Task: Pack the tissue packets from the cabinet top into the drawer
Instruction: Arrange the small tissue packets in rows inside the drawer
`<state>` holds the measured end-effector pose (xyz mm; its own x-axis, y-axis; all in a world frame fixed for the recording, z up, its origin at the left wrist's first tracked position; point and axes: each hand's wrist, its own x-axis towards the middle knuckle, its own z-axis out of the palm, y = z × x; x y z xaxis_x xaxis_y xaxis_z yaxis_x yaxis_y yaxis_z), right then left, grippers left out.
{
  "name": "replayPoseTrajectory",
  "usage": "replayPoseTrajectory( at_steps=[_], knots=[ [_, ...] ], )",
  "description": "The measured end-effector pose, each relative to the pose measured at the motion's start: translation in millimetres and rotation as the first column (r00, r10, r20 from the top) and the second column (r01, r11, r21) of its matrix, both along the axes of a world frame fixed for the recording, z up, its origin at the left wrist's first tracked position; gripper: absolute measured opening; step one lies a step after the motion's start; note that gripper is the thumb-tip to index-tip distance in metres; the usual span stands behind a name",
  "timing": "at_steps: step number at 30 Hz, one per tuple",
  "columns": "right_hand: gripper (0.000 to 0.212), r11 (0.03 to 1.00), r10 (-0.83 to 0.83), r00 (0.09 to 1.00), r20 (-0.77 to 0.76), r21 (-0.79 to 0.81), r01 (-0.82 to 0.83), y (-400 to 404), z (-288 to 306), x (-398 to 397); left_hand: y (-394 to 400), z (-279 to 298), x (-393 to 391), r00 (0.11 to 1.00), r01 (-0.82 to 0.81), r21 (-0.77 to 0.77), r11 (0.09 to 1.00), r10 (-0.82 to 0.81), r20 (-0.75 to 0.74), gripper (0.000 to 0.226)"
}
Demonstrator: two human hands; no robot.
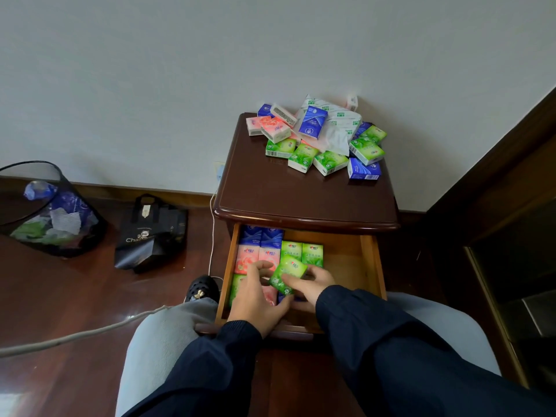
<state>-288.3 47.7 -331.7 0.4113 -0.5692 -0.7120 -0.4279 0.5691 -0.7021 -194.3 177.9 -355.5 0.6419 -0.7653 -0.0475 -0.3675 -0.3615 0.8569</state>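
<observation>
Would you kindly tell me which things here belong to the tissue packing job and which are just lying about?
Part of the job:
- green packet, held by left hand and right hand
- open drawer, partly filled
- loose packets on the cabinet top

Just lying about:
- mesh waste bin
- black bag
- white cable
- torn plastic wrapper
</observation>
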Motion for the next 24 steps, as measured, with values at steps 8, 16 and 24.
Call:
replayPoseTrajectory(
  at_steps=[8,16,24],
  knots=[
    [0.035,0.991,0.112,0.962,-0.248,-0.043,-0.126,-31.0,-9.8,-40.6,-3.1,1.6,-2.7,0.943,0.040,0.263,0.964,-0.123,0.308,0.047],
    [0.053,0.985,0.125,0.941,-0.313,-0.078,-0.157,-29.4,-24.5,-43.0,-6.7,-1.2,-4.7,0.927,0.023,0.428,0.903,-0.180,0.328,0.045],
    [0.049,0.941,0.157,0.899,-0.410,-0.215,-0.262,-28.6,-25.3,-42.8,-7.5,1.3,-4.8,0.944,0.028,0.453,0.891,-0.173,0.281,0.040]
  ],
)
